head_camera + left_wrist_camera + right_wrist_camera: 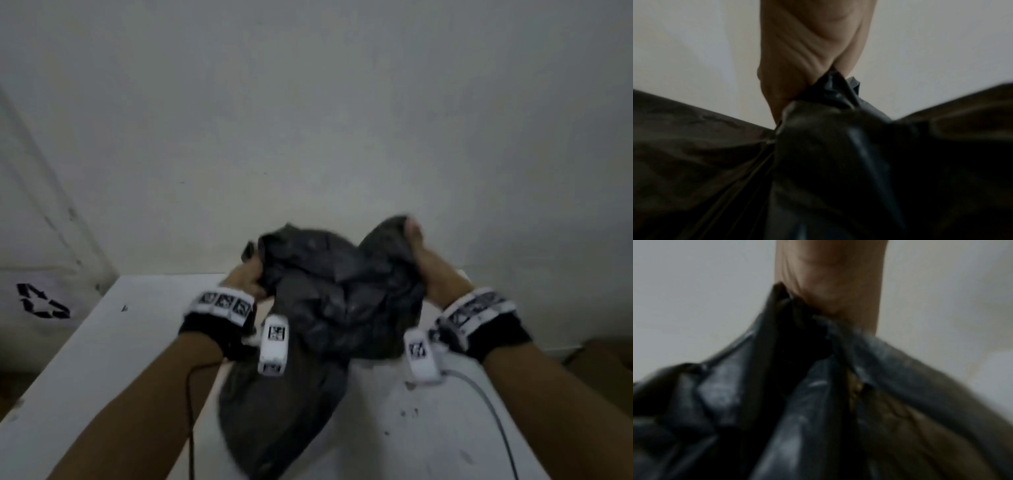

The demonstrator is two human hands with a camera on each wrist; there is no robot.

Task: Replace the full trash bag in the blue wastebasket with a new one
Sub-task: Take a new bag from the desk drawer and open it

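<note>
A white table (113, 342) runs away from the camera to a pale wall, its top marked with small dark specks and scuffs, thickest toward its right side. A crumpled black trash bag (274, 404) hangs down over the middle of the table, and whether its lower end touches the top cannot be told. Right of the bag a grey cable (493, 411) trails across the table; left of the bag runs a thin black cable (189, 411).
</note>
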